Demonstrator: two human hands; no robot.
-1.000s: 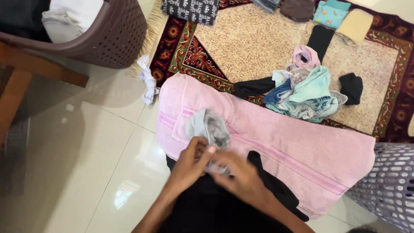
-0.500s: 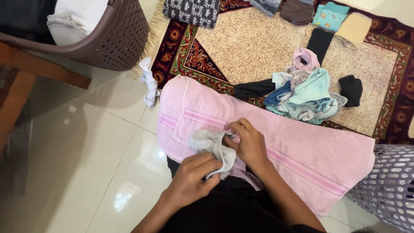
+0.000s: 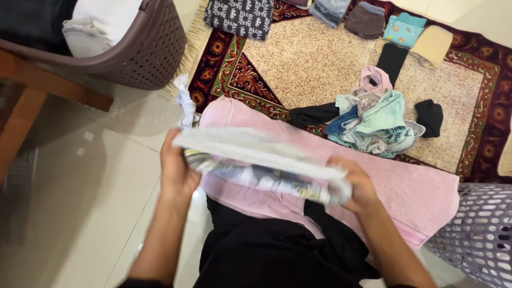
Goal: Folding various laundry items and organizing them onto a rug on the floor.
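A small grey garment [image 3: 261,160] with a patterned underside is stretched out wide between my two hands. My left hand [image 3: 177,169] grips its left end and my right hand [image 3: 358,182] grips its right end, both raised above a pink towel [image 3: 421,197] spread across my lap. The motion blurs the garment. A black cloth [image 3: 266,250] lies under the towel on my legs.
A heap of pale blue and pink clothes [image 3: 376,120] lies on the patterned rug [image 3: 304,58]. Folded items [image 3: 400,29] line the rug's far edge. A brown basket [image 3: 138,48] stands at top left, a grey perforated basket [image 3: 480,229] at bottom right, a white sock [image 3: 184,101] on the tiles.
The bunched grey garment was on the towel in both hands; now it is lifted and pulled out wide, my hands having moved apart to its two ends.
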